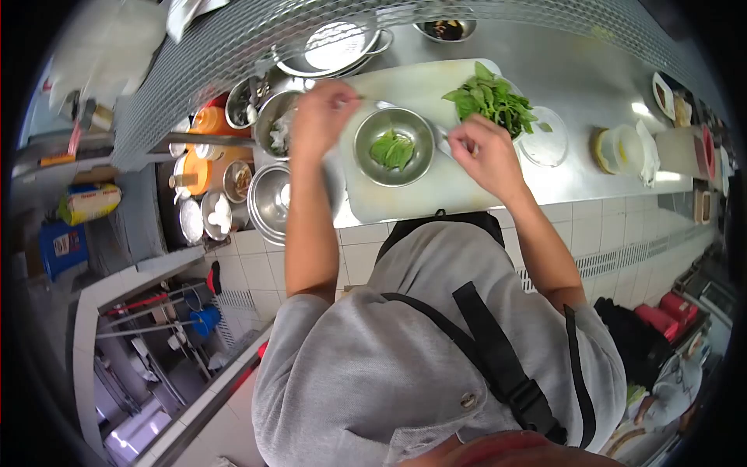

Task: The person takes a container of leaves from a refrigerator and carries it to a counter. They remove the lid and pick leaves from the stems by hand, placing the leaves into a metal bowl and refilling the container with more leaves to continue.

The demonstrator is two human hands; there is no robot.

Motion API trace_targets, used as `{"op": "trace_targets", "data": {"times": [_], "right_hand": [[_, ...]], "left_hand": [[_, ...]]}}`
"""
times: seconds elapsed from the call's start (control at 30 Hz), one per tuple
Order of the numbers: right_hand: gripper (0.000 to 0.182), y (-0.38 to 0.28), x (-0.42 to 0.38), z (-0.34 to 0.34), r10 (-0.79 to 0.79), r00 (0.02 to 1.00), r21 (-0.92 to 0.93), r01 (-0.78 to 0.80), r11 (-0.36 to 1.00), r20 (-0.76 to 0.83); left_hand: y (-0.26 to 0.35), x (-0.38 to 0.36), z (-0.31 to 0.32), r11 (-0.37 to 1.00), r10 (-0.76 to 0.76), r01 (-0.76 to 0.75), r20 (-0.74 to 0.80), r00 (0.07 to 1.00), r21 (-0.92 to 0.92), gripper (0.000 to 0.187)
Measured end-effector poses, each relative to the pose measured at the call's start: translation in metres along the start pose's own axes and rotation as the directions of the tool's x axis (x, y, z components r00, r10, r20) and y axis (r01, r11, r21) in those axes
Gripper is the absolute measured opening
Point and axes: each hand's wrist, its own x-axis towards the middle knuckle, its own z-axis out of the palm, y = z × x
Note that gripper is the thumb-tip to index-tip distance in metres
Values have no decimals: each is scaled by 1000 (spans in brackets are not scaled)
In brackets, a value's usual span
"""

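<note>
A steel bowl (362,150) stands on the white cutting board (405,204), with a few green leaves (392,149) lying in it. Left of the bowl, my left hand (320,117) is closed in a pinch, and a small dark bit shows at its fingertips. My right hand (489,156) is closed too, fingers curled together just right of the bowl; I cannot tell what it holds. A flat shiny metal piece (442,142) shows between the bowl and this hand. Behind my right hand sits a bunch of leafy green herbs (492,97), overlapping the board's right edge.
A clear round lid (545,144) lies right of the herbs, and a plastic tub (621,149) stands farther right. Steel bowls (268,198) and orange-topped containers (198,171) crowd the left. A large pan (331,50) and a small bowl (443,29) sit at the back.
</note>
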Motion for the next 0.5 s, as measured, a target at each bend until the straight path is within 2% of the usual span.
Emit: {"op": "trace_targets", "data": {"times": [0.03,0.1,0.13,0.17,0.2,0.23,0.3,0.33,0.37,0.4,0.43,0.5], "right_hand": [[4,-9,17,9,-83,996,68,82,994,21],[5,-19,51,41,-167,984,144,156,977,67],[6,-26,69,59,-222,970,212,197,957,97],[8,-35,84,80,-207,962,232,163,959,181],[10,-43,98,100,-191,945,244,126,962,264],[10,-45,112,123,-209,939,250,140,958,275],[16,-42,131,159,-347,888,217,291,932,302],[16,-41,133,161,-355,884,217,299,929,305],[17,-35,133,160,-302,908,176,259,950,290],[19,-28,132,156,-240,932,132,211,969,272],[19,-24,126,145,-227,936,116,203,972,269],[16,-15,93,98,-40,970,107,15,994,241]], "left_hand": [[-5,-4,-23,993,-82,89,-77,994,82,15],[-36,-10,-53,979,-203,203,-144,968,-17,18],[-62,-11,-61,968,-242,249,-188,952,17,16],[-86,-16,-65,965,-252,262,-214,944,23,16],[-108,-20,-68,964,-253,264,-177,951,41,18],[-122,-26,-70,963,-253,263,-135,958,57,21],[-130,-43,-72,956,-254,271,-149,956,112,28],[-134,-54,-72,946,-224,263,-203,953,191,28],[-132,-65,-73,928,-191,257,-246,950,269,29],[-131,-77,-73,930,-192,255,-240,952,265,29],[-122,-88,-71,948,-197,258,-293,936,186,27],[-106,-101,-50,970,-242,234,-353,904,-66,24]]}}
